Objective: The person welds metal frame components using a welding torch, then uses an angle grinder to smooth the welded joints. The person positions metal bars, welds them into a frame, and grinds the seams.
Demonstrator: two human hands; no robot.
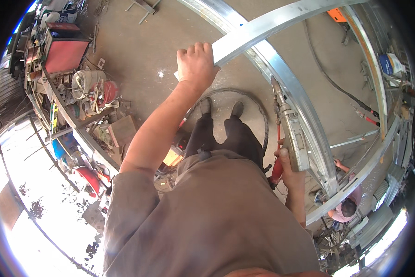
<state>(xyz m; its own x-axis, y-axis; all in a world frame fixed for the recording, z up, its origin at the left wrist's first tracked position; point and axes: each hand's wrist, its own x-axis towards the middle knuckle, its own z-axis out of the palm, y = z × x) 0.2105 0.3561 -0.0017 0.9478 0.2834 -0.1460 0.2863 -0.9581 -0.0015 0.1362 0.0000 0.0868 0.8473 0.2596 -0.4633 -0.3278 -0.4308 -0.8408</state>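
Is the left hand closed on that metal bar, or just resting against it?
Closed on it. The left hand wraps the end of the metal bar, fingers curled over its top edge.

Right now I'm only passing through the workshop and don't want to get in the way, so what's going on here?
A person stands on the concrete floor inside a curved metal frame. The left hand grips the end of a flat metal bar, fingers curled over its edge. The right hand holds a power drill, its tip close to the frame. Another person crouches beside the frame at the lower right.
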